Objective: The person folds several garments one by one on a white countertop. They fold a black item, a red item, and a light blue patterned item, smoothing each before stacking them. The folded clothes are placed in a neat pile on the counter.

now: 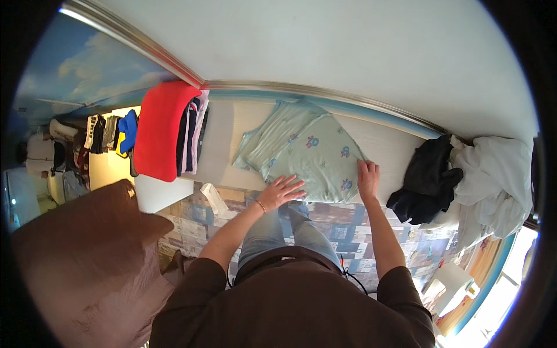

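Note:
A pale green garment [318, 155] with small blue and pink figures lies spread at a slant on a narrow white shelf [390, 152]. It looks partly doubled over, with creases on its left side; whether it is a shirt or something else I cannot tell. My left hand [281, 192] rests flat on its near left part, fingers spread. At the garment's right edge, my right hand [368, 178] has its fingers closed on the fabric. Left of it stands a stack of folded clothes [194, 136], with a red folded piece [166, 130] at its left side.
Rumpled black clothing [426, 180] and white cloth [493, 180] lie at the shelf's right end. Further left are more folded clothes [126, 133]. A wall with a metal rail [325, 88] runs behind. A brown-covered piece of furniture [87, 243] stands at my left.

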